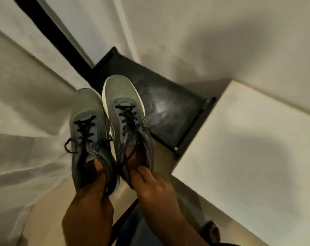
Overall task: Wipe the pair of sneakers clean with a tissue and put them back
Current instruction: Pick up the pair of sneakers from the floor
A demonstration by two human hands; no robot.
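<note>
Two grey-green sneakers with black laces and white soles are held side by side in the air, toes pointing away from me. My left hand grips the left sneaker at the heel, with fingers inside the collar. The right sneaker sits a little farther forward, and my right hand holds it the same way, fingers inside its opening. Both shoes hang above the near edge of a black shelf. No tissue is in view.
The black shelf has a dusty top and a dark frame rail on its right. A white box or cabinet stands to the right. White curtain fabric hangs at the left. Pale wall lies behind. The picture is blurred.
</note>
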